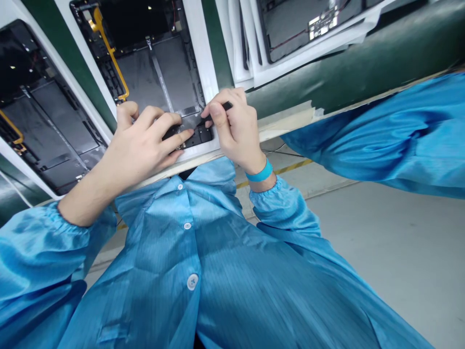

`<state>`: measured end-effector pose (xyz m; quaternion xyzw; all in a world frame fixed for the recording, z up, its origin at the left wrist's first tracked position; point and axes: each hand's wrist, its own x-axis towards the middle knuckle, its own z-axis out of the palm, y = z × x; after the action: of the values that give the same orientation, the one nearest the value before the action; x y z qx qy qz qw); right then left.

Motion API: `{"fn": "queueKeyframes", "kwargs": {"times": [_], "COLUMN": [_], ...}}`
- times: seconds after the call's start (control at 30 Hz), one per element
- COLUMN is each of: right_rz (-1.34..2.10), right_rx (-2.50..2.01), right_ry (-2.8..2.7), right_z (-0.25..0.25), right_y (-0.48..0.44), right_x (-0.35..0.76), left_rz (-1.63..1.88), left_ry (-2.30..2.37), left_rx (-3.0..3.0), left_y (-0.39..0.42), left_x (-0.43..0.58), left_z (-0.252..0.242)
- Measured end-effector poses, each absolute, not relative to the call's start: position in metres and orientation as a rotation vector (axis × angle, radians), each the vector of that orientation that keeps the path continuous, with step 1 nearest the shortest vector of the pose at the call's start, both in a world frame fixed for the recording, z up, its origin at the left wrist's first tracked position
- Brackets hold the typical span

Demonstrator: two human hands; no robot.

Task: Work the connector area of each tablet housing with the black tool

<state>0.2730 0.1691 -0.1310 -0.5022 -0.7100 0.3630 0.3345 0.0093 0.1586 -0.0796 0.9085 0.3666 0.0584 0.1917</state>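
An opened tablet-like device lies on a white tray in front of me, its inside showing a grey panel, a pale ribbon cable and an orange flex cable. My left hand rests over the device's near edge, fingers spread, with fingertips on the dark parts there. Pinched in my right hand is a thin black tool, perhaps tweezers or a pry tool. Its tip points down at the near right corner, close to my left index finger. A blue band circles my right wrist.
Another opened device sits on a white tray at the left. At the upper right, one more device lies on stacked white sheets or trays. The green bench has a taped front edge. A person's blue sleeve is close on the right.
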Motion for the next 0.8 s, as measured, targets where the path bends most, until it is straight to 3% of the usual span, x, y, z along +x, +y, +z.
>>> {"fn": "queueKeyframes", "kwargs": {"times": [0.6, 0.8], "right_rz": [0.893, 0.819], "right_rx": [-1.31, -1.234], "right_ry": [-1.846, -1.95], "right_z": [-0.131, -0.131], "right_y": [0.163, 0.166], "right_x": [0.275, 0.274], "left_rz": [-0.125, -0.029], "left_ry": [1.066, 1.028], "left_rx": [2.643, 2.587], "left_y": [0.162, 0.168], "left_x": [0.032, 0.027], "left_z": [-0.062, -0.065]}}
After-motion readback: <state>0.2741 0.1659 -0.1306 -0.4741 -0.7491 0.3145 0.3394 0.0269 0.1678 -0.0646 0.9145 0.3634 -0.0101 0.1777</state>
